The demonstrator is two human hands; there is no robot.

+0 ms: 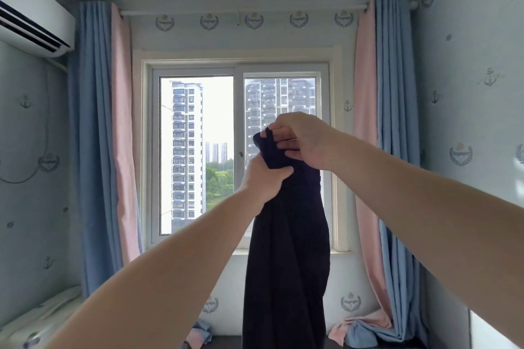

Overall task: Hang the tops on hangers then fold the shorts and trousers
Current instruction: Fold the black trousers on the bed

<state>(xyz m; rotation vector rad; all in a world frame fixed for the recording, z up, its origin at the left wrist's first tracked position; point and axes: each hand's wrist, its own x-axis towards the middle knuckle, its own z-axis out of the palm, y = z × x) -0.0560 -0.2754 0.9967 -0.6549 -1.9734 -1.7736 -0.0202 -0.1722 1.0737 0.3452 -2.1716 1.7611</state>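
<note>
**Dark garment held up by its top edge, both hands gripping**

A long dark navy garment (286, 263) hangs in the air in front of the window (198, 150). It is held at about head height and drops straight down past the bottom of the view. The left hand (265, 178) grips a bunched fistful of cloth just under the top edge. The right hand (303, 140) sits just above it and touches it, with the fingers (286, 144) curled and pinching a narrow band or strap of the same cloth.

The fabric looks soft and limp. It falls in long loose folds with no stiffness, and it is probably light, since two close grips carry it without visible strain. It should not slip easily, but it will collapse wherever it is not supported. The sensible holds are therefore two points set well apart along the top edge, at the shoulders or the waistband. From there it would hang flat and could be shaken out.

With the top bunched up, it is hard to tell whether this is a top or a pair of trousers. The long drop may suggest trousers.

No basket, box or hanger shows in this view, so nothing can be said about contents. Blue and pink curtains (96, 136) flank the window, their ends pooling low down on both sides.
</note>
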